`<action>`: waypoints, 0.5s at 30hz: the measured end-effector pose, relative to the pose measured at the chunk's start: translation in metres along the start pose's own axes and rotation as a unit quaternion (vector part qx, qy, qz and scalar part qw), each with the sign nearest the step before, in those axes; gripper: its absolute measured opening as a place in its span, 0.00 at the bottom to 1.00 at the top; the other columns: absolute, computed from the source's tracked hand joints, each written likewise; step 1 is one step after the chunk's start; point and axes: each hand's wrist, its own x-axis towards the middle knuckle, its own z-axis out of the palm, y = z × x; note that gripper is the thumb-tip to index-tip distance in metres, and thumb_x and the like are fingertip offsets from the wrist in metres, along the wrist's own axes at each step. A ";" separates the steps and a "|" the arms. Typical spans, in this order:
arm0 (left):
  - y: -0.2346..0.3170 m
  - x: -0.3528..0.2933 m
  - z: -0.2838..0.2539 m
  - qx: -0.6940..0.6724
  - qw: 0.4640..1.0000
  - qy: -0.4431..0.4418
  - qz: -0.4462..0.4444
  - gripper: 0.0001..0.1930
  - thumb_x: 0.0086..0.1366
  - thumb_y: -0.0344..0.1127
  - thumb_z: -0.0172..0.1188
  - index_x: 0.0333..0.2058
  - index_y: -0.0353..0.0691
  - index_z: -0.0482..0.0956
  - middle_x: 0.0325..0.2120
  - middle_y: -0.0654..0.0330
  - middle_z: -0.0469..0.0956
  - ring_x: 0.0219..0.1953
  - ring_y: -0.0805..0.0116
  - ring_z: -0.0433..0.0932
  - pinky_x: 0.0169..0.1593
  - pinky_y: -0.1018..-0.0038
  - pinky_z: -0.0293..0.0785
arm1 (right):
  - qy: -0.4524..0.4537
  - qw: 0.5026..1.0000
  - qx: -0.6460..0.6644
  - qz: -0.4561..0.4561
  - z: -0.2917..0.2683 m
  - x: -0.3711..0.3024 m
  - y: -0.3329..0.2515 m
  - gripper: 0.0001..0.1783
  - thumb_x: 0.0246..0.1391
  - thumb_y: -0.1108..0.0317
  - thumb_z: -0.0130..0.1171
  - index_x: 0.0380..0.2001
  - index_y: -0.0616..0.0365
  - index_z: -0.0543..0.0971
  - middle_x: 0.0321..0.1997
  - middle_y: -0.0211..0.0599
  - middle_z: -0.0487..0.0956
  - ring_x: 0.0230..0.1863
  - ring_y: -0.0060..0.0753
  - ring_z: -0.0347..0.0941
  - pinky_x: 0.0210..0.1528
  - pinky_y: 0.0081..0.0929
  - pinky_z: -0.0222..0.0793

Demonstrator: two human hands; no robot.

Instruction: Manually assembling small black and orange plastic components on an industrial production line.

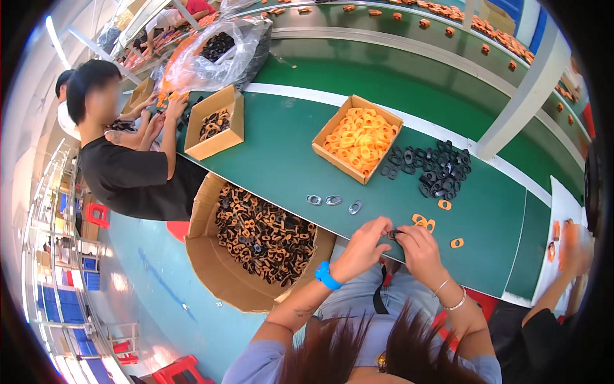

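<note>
At the near edge of the green worktable, my two hands meet around a small black oval part [393, 235]. My right hand [419, 251] pinches it, its fingertips covering much of it. My left hand [366, 246], with a blue band at the wrist, curls its thumb and fingers about the part's left end. Just beyond lie several loose orange oval rings [422, 223], with one more orange ring [456, 243] beside my right hand. A grey oval piece [355, 207] rests beyond my left hand, and two similar grey pieces [333, 200] sit farther left.
A cardboard box of orange rings [323, 153] stands mid-table beside a pile of black parts [444, 169]. A large carton [201, 256] of black-and-orange pieces sits below the table's left edge. Co-workers [125, 160] sit left; another person's hand [575, 249] shows right. A conveyor [396, 29] runs behind.
</note>
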 end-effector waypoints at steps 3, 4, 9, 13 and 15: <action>-0.005 0.000 0.002 0.058 0.997 0.004 0.047 0.18 0.57 0.22 0.66 0.45 0.35 0.71 0.36 0.51 0.78 0.40 0.52 0.79 0.44 0.62 0.78 | 0.003 1.000 0.000 -0.020 -0.004 0.002 0.000 0.10 0.47 0.80 0.64 0.36 0.63 0.80 0.44 0.42 0.81 0.44 0.47 0.78 0.47 0.40 0.76; -0.004 0.000 0.002 0.055 0.997 -0.002 0.050 0.19 0.57 0.20 0.65 0.46 0.35 0.69 0.36 0.50 0.78 0.41 0.48 0.79 0.44 0.62 0.77 | -0.005 1.000 0.003 -0.025 -0.006 0.001 0.002 0.10 0.47 0.80 0.64 0.36 0.63 0.80 0.44 0.42 0.81 0.44 0.47 0.78 0.47 0.40 0.76; -0.015 0.002 0.007 0.015 0.999 -0.003 0.034 0.18 0.58 0.17 0.63 0.44 0.35 0.67 0.39 0.52 0.79 0.43 0.54 0.81 0.47 0.66 0.78 | -0.026 0.999 0.037 0.014 -0.009 0.004 0.000 0.11 0.50 0.77 0.63 0.39 0.62 0.80 0.46 0.41 0.81 0.46 0.45 0.77 0.49 0.39 0.75; -0.009 -0.002 0.014 -0.402 0.913 0.046 -0.042 0.17 0.61 0.16 0.62 0.49 0.32 0.75 0.48 0.53 0.79 0.52 0.66 0.78 0.53 0.67 0.79 | 0.068 0.982 0.142 0.100 -0.021 0.017 -0.024 0.10 0.53 0.76 0.64 0.41 0.62 0.80 0.43 0.42 0.81 0.42 0.47 0.79 0.47 0.37 0.75; -0.005 -0.005 0.013 -0.454 0.889 0.043 -0.035 0.19 0.62 0.16 0.62 0.52 0.30 0.76 0.52 0.52 0.78 0.54 0.67 0.76 0.56 0.67 0.78 | 0.090 0.965 0.200 0.144 -0.029 0.029 -0.040 0.11 0.54 0.76 0.64 0.42 0.62 0.80 0.43 0.42 0.82 0.41 0.47 0.80 0.47 0.36 0.75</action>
